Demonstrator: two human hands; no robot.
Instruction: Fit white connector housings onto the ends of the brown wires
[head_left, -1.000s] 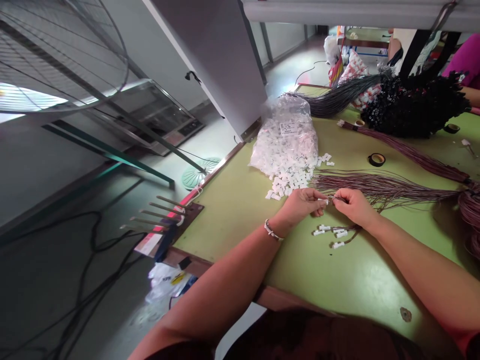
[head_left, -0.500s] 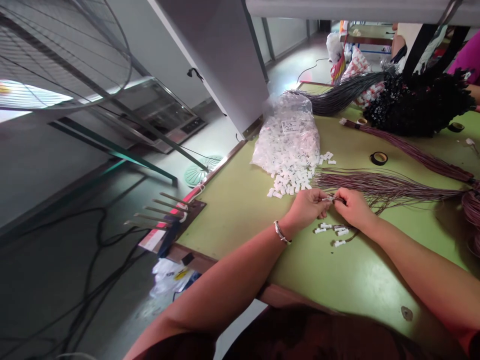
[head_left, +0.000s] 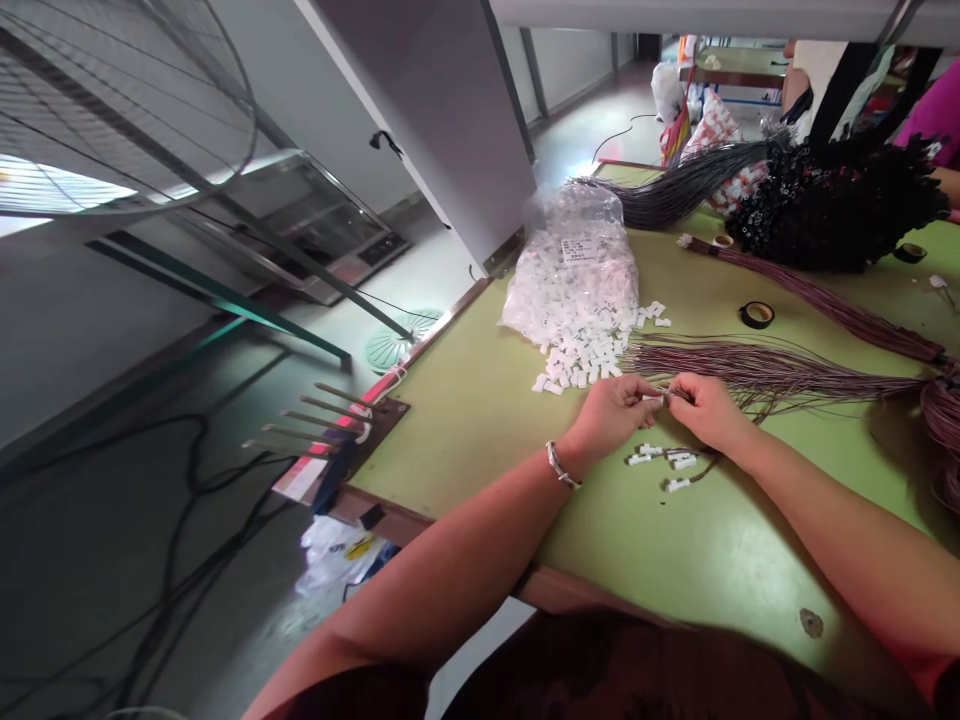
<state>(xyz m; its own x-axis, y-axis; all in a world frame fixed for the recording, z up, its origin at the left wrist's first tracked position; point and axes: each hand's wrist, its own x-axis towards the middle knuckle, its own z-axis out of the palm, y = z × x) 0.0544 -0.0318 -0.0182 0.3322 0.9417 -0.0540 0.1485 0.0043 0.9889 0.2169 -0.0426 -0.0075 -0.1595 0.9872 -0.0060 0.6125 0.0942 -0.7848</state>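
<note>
My left hand [head_left: 616,408] pinches a small white connector housing [head_left: 652,397] between thumb and fingers. Close beside it, my right hand [head_left: 703,408] is closed on the end of a thin dark wire, and the fingertips of both hands almost meet. Just behind the hands lies a long bundle of brown-red wires [head_left: 780,372]. Several wires fitted with white connectors [head_left: 682,461] rest on the green table in front of my hands. A heap of loose white connectors [head_left: 581,358] spills from a clear plastic bag [head_left: 574,250] to the left of the wires.
Black tape [head_left: 757,315] lies behind the wire bundle. Further back are a second brown-red bundle [head_left: 825,295] and a large pile of black wires with black parts [head_left: 832,215]. A pronged metal rack [head_left: 352,430] is fixed to the table's left edge. A person in purple [head_left: 930,115] is at far right.
Both hands stay almost in place, fingertips together. The white piece between them shows slightly more now. The whole view has shifted a little.
</note>
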